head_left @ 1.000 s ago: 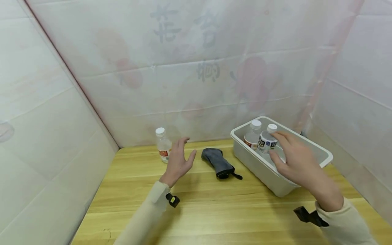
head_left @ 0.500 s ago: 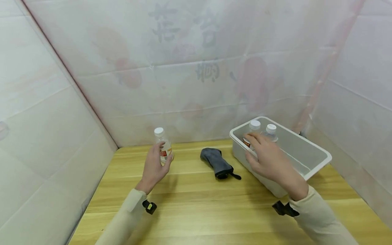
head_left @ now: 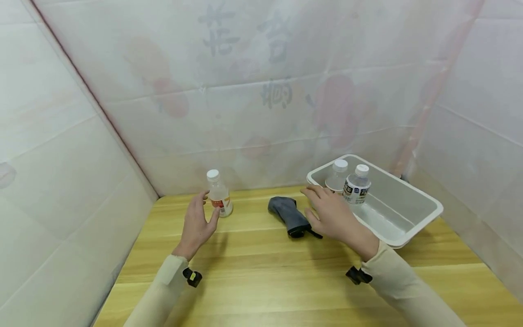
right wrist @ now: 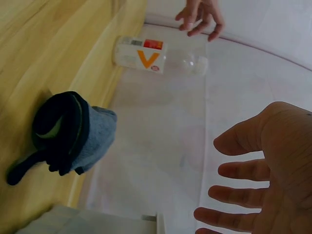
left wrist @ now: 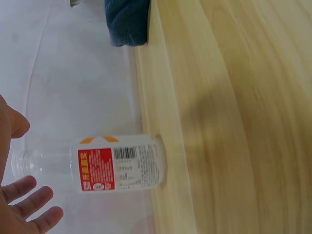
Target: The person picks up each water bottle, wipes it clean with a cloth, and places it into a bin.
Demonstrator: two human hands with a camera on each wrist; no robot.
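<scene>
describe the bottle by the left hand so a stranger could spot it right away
On the wooden table, look to the far left corner by the wall. A small clear bottle stands upright there, alone beside the left hand. Unlike the two bottles in the white bin, it stands on the bare tabletop.

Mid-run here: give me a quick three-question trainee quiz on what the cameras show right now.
1. True or false: the left hand grips the lone bottle on the wooden table.
2. How many bottles stand inside the white bin?
3. Which thing lies nearest the right hand? A) the folded grey umbrella B) the lone bottle C) the back wall

Key:
1. False: the hand is open beside the bottle, fingers spread, not closed round it.
2. Two, at the bin's far left end.
3. A: the umbrella lies just left of the open right hand.
</scene>
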